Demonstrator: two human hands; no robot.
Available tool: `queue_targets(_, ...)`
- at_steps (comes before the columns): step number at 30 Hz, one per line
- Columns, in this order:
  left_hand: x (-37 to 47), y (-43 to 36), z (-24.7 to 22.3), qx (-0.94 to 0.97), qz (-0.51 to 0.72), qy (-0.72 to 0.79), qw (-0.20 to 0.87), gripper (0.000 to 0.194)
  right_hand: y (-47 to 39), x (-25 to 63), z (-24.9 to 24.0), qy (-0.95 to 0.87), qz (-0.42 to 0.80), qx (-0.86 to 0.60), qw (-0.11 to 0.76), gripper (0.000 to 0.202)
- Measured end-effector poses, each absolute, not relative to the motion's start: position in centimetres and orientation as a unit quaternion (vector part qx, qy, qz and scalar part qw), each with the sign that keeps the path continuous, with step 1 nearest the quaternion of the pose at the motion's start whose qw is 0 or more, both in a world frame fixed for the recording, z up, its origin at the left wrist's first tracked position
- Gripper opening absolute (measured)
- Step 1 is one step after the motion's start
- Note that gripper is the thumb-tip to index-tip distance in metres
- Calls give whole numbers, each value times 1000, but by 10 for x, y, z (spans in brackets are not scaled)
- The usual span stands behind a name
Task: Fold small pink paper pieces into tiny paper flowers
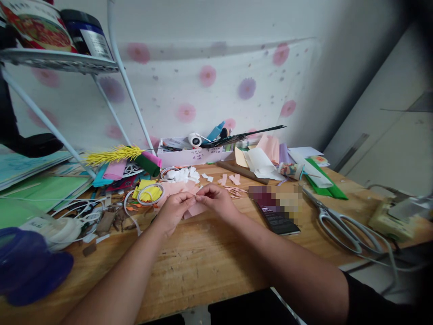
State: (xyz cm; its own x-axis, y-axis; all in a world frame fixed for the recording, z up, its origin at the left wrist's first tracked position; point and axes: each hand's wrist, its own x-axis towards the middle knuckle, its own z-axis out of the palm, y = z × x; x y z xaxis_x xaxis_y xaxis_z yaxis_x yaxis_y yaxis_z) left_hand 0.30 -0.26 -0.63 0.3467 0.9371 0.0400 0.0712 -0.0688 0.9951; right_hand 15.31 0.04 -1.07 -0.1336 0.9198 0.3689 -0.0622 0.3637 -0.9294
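My left hand [174, 211] and my right hand [218, 201] meet fingertip to fingertip above the middle of the wooden table. Both are closed in a pinch; a small pink paper piece [195, 210] shows between and just under the fingers. Whether one or both hands grip it is hard to make out. Behind my left hand lie more pink paper, a yellow paper pile [149, 193] with a white ring on it, and white paper pieces [182, 175]. Pink strips [237, 192] lie beyond my right hand, near a phone [277, 212].
Large scissors [345, 228] and a power strip [389, 219] lie at the right. A white box [192, 157] of tools stands at the back, with paper rolls to its right. At the left are a white rack [61, 61], cables, green folders [50, 194] and a blue object [32, 266].
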Motion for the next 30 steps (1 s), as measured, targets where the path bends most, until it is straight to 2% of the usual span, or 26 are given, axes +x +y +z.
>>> queue_targets(13,4,-5,-4,581,416,391,580,23,-2,152,-10,-639,423,-339,546,15)
queue_targets(18,4,-4,-5,581,442,383,566,23,-3,154,-7,-669,373,-355,536,10)
queue_targets(26,4,-5,-3,601,409,402,556,21,-1,152,-10,-645,386,-392,530,10)
queue_targets(30,4,-6,-1,612,408,409,540,22,-2,152,-10,-672,346,-404,516,8)
